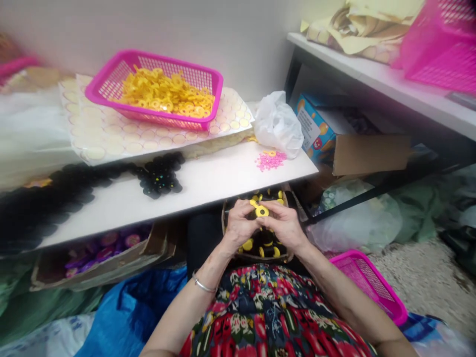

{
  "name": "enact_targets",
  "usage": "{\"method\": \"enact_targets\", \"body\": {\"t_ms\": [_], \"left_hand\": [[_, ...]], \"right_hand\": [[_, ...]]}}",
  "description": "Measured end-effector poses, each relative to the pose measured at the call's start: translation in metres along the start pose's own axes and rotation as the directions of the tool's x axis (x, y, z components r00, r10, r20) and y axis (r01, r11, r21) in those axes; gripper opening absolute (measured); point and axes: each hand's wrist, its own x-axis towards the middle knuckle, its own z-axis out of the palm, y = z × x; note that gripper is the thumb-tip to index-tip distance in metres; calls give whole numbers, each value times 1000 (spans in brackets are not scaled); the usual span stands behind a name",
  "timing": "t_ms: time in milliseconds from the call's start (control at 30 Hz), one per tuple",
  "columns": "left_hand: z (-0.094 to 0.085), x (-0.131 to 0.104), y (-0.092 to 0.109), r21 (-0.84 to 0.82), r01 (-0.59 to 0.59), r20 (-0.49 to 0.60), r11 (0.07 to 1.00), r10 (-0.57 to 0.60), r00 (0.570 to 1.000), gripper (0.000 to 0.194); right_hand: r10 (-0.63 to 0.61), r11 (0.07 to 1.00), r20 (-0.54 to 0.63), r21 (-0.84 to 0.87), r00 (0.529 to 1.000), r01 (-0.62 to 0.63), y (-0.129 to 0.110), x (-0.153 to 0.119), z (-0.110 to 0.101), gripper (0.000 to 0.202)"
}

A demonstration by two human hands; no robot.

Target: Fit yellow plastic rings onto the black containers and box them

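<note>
Both of my hands meet over a container (224,218) of black and yellow pieces in front of my lap. Between the fingertips is a small yellow plastic piece (262,211), round with a dark centre and a short tab. My left hand (241,220) pinches it from the left, close to the tab. On the other side my right hand (284,224) has its thumb and fingers closed on the round part. Loose pink beads (270,161) lie on the white table beyond the hands, with a yellow piece on them.
A pink basket (156,113) of yellow pieces stands on sheets of round stickers (141,141). Black discs (159,176) are heaped at the table's left. A white plastic bag (278,124) sits near the right corner. Another pink basket (366,282) is low on the right.
</note>
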Motion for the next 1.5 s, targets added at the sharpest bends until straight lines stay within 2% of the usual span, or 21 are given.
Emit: {"method": "enact_targets", "body": {"t_ms": [100,167,267,367,467,533,600,667,733,767,867,967,1033,1167,1267,1400,1500], "left_hand": [[-14,25,-14,56,65,-69,996,-61,996,10],[-23,44,-26,64,110,-123,992,-101,987,8],[-35,69,-43,6,174,-178,985,-170,969,9],[-45,87,-59,-80,229,-189,970,-240,952,15],[-53,96,-69,-76,258,-225,963,-269,937,14],[-59,98,-72,-77,279,-201,957,-289,936,10],[-63,98,-70,-179,330,-137,927,-356,924,11],[-65,99,-66,-372,397,-108,839,-464,879,17],[-63,100,-61,-536,413,-130,737,-555,822,19],[-60,101,-59,-583,401,-142,707,-574,807,19],[-53,103,-57,-621,354,-160,699,-555,816,23],[-48,102,-59,-597,343,-201,725,-549,811,25],[-46,102,-60,-570,351,-229,743,-553,801,25],[-43,101,-56,-541,398,-257,741,-597,760,24],[-40,102,-49,-534,421,-286,733,-625,726,26],[-39,111,-44,-550,414,-281,725,-628,726,25],[-41,115,-48,-516,448,-268,730,-635,725,30]], "right_hand": [[-166,975,83,-138,983,176,-3,39,11,23],[-225,941,149,-223,963,254,-3,67,20,18],[-249,913,211,-275,945,302,3,105,34,21],[-242,907,212,-296,947,298,13,133,47,25],[-229,900,225,-322,947,294,22,149,57,15],[-229,899,229,-323,946,296,26,154,62,12],[-244,903,215,-304,945,303,29,155,66,12],[-251,917,192,-265,949,297,32,154,68,12],[-226,948,154,-194,962,254,34,153,71,13],[-199,966,129,-141,971,217,35,152,72,14],[-35,995,71,99,997,28,38,148,75,22],[205,910,143,336,968,-242,37,147,76,39],[308,852,161,392,938,-347,36,148,78,41],[406,830,78,386,911,-403,35,150,84,38],[444,807,72,400,893,-434,33,151,86,33],[448,814,57,385,892,-434,28,157,86,29],[434,839,10,358,901,-409,28,160,88,28]]}}
